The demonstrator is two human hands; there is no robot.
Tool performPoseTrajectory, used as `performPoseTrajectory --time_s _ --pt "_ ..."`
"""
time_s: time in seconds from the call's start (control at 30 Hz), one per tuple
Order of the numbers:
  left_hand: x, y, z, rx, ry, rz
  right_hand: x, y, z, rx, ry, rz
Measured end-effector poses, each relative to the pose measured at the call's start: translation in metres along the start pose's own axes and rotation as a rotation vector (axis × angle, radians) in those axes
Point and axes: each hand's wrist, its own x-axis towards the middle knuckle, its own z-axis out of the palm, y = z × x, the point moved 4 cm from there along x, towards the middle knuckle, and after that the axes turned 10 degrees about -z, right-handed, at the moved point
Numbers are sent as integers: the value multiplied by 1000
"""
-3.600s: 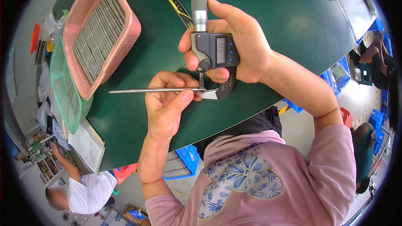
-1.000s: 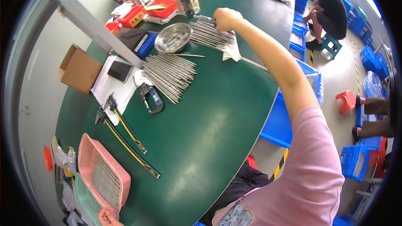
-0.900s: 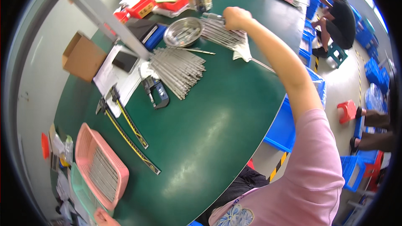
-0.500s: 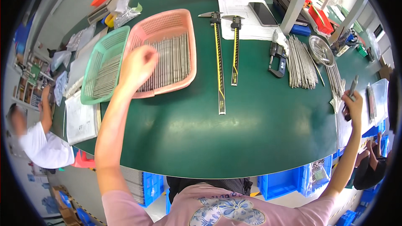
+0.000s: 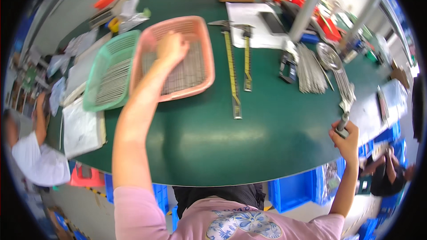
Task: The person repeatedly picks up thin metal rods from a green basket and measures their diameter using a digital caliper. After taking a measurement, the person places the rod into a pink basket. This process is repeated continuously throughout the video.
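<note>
My left hand (image 5: 172,49) is over the far part of a pink basket (image 5: 210,62), above the thin metal rods (image 5: 195,64) lying side by side inside. Its fingers are curled together; what they hold, if anything, is hidden and blurred. Left of it, a green basket (image 5: 89,93) contains more thin rods (image 5: 113,82). Near the right end of the table, my right hand (image 5: 349,140) grips a grey tool that looks like a micrometer (image 5: 342,126), its cylinder pointing up. Beyond that hand lie a bundle of rods (image 5: 343,84) and a wider row of rods (image 5: 310,71).
Two calipers (image 5: 232,75) (image 5: 247,62) lie mid-table. Another micrometer (image 5: 288,67) rests by the rods, near a metal dish (image 5: 329,57). Papers (image 5: 240,18) and a phone (image 5: 272,22) are farther back, beside a grey post (image 5: 309,6). A person (image 5: 38,158) sits at far left.
My left hand has moved right and farther into the pink basket. The right hand has come left and nearer with the micrometer, which is turned differently. The whole view has shifted slightly.
</note>
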Motion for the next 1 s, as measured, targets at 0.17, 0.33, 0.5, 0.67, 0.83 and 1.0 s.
performPoseTrajectory --time_s 0.17,0.33,0.5,0.67,0.83,1.0 --pt "-17 20 -45 -810 128 -115 -1 -4 29 203 -6 -75" --pt "-71 22 -73 -686 -338 11 14 -32 72 350 -114 -226" --pt "-105 -3 -64 -603 -444 119 21 -67 107 378 -228 -303" --pt "-119 21 -109 -1007 -364 -93 14 -93 118 607 -221 -255" --pt "-169 54 -90 -1642 -648 -247 18 -119 167 1608 -339 122" --pt "-205 67 -60 -1729 -788 -419 21 -112 192 1629 -519 404"
